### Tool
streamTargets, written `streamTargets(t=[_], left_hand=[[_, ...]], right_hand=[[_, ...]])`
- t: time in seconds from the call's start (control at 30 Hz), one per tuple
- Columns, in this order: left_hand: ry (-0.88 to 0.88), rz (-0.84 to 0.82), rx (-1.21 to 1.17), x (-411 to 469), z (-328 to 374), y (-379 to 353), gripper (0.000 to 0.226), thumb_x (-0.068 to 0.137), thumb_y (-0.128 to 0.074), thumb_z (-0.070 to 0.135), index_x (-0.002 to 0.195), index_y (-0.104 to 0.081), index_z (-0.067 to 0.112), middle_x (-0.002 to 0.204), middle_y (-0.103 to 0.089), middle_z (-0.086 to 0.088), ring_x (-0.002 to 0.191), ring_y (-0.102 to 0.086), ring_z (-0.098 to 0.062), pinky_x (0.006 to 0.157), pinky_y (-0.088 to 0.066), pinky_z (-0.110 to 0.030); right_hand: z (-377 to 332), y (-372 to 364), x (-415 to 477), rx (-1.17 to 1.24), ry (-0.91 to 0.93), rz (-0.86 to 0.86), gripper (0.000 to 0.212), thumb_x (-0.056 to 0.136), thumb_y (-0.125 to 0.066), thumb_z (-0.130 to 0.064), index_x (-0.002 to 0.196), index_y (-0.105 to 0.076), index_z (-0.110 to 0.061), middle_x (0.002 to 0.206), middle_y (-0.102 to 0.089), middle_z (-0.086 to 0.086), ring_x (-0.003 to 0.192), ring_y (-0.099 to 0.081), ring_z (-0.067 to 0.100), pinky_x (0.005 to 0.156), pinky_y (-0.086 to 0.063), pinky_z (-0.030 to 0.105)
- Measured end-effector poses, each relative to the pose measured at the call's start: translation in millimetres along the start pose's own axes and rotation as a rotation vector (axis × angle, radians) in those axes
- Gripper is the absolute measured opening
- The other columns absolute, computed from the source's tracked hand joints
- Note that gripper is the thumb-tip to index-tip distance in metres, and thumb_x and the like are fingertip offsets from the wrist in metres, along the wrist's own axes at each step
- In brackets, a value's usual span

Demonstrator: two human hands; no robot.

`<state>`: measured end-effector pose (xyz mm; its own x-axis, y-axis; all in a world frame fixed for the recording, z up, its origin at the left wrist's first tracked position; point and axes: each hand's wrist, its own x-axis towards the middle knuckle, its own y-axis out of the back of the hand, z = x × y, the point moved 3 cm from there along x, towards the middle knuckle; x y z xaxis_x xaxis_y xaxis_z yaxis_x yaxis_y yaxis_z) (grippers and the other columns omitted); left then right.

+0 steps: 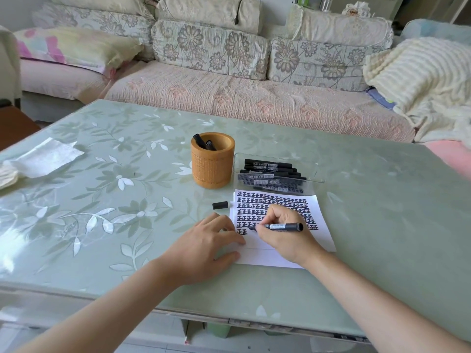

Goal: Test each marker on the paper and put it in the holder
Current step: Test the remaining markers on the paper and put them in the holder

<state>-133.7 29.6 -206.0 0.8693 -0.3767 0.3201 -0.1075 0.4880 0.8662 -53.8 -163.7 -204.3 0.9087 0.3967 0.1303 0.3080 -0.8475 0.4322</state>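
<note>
On paper (267, 258), marker (283, 226) tip leftward

Two hands are working: the right hand (283, 240) is gripping one black marker (283, 226), and the left hand (204, 248) is pressing on one sheet of paper (265, 258). Just beyond the left hand's fingers, one loose cap (220, 205) is lying. Farther ahead of both hands, one bamboo holder (212, 166) is carrying two capped markers (200, 140). Beside it, one clear tray (316, 171) is holding stacked markers (267, 165), at least five; their exact number is not showing. Far out past the left hand, one tissue (48, 156) is lying.
</note>
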Motion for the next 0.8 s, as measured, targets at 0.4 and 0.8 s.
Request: streamTargets(t=[0.4,0.8], left_hand=[[0.009,0.011,0.002,1.1,-1.1,-1.4,0.027,0.087,-0.055,0.045,0.111,-0.065,0.037,0.104,-0.050,0.010,0.103,-0.048,-0.010,0.085,-0.045,-0.025],[0.011,0.004,-0.010,0.8,-0.8,-0.7,0.026,0.087,-0.056,0.044,0.111,-0.064,0.037,0.104,-0.049,0.011,0.104,-0.046,-0.008,0.087,-0.044,-0.024]], right_hand=[[-2.3,-2.4,-0.6,0.002,0.022,-0.040,0.024,0.077,-0.068,-0.014,0.064,-0.048,-0.017,0.060,-0.051,-0.009,0.057,-0.044,0.008,0.054,-0.034,0.026],[-4.6,-1.5,-2.6,-0.014,0.053,-0.056,0.027,0.078,-0.067,-0.007,0.064,-0.045,-0.015,0.059,-0.048,-0.012,0.057,-0.042,0.008,0.054,-0.034,0.026]])
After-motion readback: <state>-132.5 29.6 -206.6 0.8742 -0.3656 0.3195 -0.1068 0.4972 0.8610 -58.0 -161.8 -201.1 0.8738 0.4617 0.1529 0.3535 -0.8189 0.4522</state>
